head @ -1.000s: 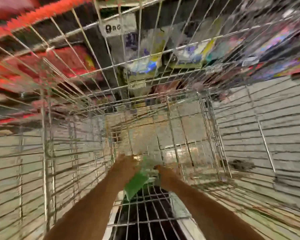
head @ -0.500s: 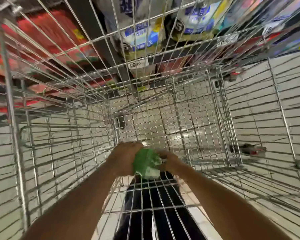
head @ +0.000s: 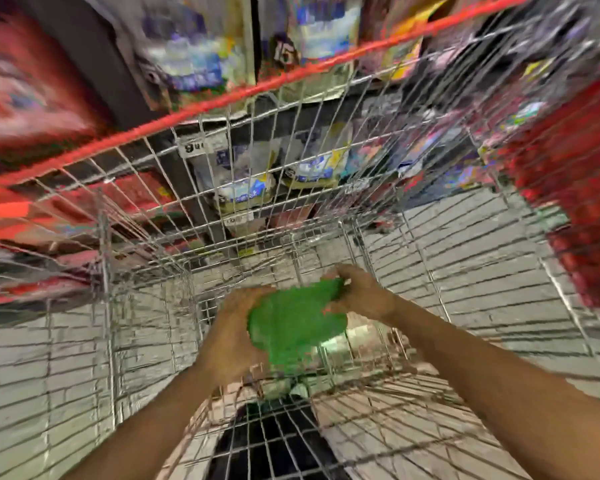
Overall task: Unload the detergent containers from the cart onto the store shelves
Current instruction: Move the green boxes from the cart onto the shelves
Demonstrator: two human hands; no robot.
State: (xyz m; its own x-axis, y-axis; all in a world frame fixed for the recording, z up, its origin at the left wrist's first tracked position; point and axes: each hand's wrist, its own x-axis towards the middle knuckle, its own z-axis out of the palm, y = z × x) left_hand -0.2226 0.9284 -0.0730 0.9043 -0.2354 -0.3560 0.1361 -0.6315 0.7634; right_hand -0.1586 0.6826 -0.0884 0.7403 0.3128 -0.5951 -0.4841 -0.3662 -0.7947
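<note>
Both hands hold a green pack (head: 297, 327) inside the wire cart (head: 146, 299). The left hand (head: 234, 336) is curled round the pack's left side, its fingers wrapped against the green surface. The right hand (head: 359, 296) pinches the pack's far right corner between thumb and bent fingers. The pack hangs in the middle of the cart, above the wire bottom and apart from the side walls. The blur hides any label or cap on it.

Half a second ago the pack sat lower, at the near end of the cart bottom, and looked small between the two hands. Now it is raised and farther in, and more of its green face shows. The right hand has moved from beside the pack to its upper corner.

The view has also tipped up. The cart's red rim (head: 222, 102), out of sight before, now crosses the far side. Beyond it the shelves (head: 201, 202) fill the top of the scene, with blue-and-white bags (head: 245, 181) standing on them. Tiled floor (head: 14, 375) shows through the wires at left and right.
</note>
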